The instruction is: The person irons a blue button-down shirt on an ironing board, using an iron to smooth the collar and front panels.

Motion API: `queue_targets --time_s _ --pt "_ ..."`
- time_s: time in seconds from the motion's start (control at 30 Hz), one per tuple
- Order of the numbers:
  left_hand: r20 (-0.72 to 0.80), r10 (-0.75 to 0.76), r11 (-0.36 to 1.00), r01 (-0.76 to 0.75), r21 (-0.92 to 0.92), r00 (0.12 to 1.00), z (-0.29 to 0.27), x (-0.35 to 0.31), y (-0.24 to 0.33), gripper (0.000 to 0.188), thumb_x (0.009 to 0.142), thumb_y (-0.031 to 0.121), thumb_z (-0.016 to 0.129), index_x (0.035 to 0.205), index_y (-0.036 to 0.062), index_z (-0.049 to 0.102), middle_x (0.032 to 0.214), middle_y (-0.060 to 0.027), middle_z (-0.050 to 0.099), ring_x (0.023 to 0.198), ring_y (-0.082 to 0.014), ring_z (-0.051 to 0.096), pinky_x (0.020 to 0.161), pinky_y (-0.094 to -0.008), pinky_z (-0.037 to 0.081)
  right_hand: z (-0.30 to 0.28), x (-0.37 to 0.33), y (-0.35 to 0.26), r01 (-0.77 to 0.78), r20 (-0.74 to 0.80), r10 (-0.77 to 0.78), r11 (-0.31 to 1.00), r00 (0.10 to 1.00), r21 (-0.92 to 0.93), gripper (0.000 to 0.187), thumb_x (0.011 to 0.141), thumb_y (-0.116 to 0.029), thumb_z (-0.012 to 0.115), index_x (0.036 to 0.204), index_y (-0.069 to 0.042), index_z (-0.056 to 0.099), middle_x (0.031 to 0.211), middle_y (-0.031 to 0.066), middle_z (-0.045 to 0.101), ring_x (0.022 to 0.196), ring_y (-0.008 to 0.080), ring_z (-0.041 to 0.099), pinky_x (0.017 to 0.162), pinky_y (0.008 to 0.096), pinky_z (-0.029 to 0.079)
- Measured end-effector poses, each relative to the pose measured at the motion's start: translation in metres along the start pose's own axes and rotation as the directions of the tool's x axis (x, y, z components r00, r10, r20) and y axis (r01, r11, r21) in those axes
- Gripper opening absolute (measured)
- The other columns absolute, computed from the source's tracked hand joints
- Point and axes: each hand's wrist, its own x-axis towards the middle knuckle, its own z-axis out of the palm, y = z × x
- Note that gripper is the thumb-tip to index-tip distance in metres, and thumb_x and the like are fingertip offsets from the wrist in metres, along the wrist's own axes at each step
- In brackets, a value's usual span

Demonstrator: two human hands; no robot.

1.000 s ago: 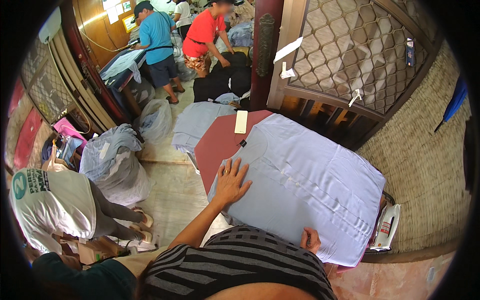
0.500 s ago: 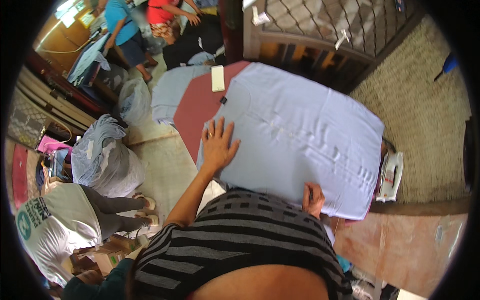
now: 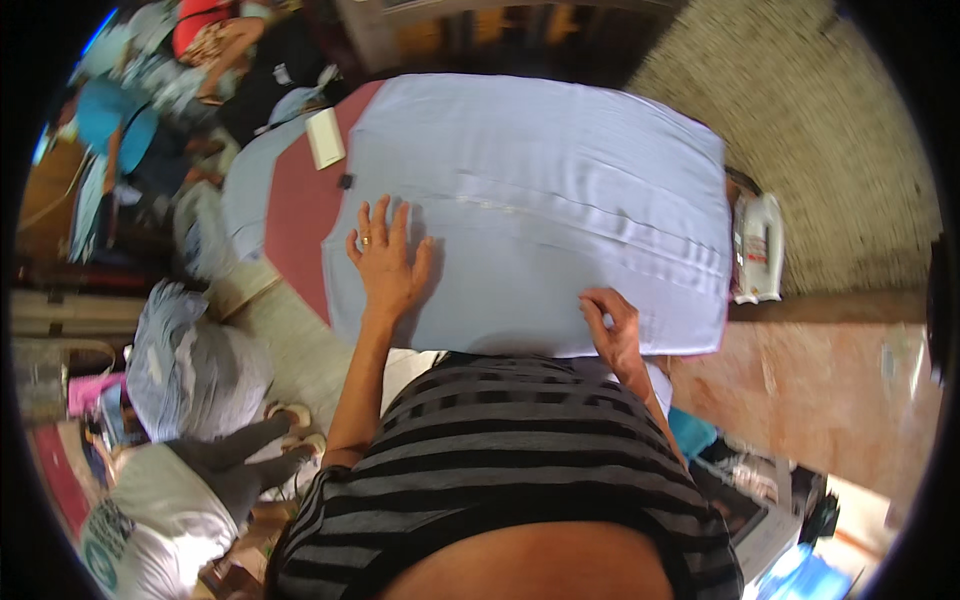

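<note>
A light blue garment (image 3: 480, 260) with a puckered seam strip along its middle lies spread over a dark red board (image 3: 298, 215). Above its left part is my left hand (image 3: 388, 268), palm down, fingers spread, a ring on one finger. A shadow falls beside that hand, and whether it touches the cloth I cannot tell. My right hand (image 3: 615, 328) is at the garment's near edge, its fingers curled toward the thumb. What they pinch, if anything, is hidden. A small black tab (image 3: 346, 181) sits at the garment's left edge.
A white iron (image 3: 760, 248) rests off the board's right end. A cream box (image 3: 325, 138) lies on the red part. Bagged cloth (image 3: 190, 360) stands on the floor at left. One person (image 3: 165, 510) bends at lower left; others work at upper left. A brown tabletop (image 3: 820, 390) adjoins at right.
The whole view has shifted and turned. My left hand has risen somewhat with fingers more spread. My right hand has moved a little further in over the garment, and the puckers look smoother.
</note>
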Motion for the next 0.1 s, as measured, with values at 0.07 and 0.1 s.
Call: queue_targets --time_s 0.07,0.1 --pt "-0.012 0.107 0.990 -0.108 -0.091 0.994 0.012 0.014 0.025 0.060 0.091 0.034 0.066 0.143 0.0102 0.051 0.156 -0.0130 0.039 0.149 -0.0365 0.028 0.114 -0.0585 0.018 -0.024 0.011 0.001 0.040 0.002 -0.040 0.994 0.999 -0.100 0.012 0.089 0.000 0.069 0.101 0.000 0.066 0.089 0.0146 0.069 0.074 0.0236 0.066 0.068 0.0313 0.053" --pt "0.024 0.133 0.987 -0.130 -0.093 0.991 0.017 0.023 0.035 0.064 0.090 0.036 0.068 0.145 0.0112 0.049 0.156 -0.0131 0.039 0.148 -0.0378 0.028 0.114 -0.0583 0.019 -0.037 0.019 0.003 0.071 -0.052 -0.078 0.989 0.996 -0.126 0.014 0.090 -0.001 0.069 0.104 0.000 0.067 0.091 0.0137 0.070 0.075 0.0227 0.067 0.069 0.0300 0.054"
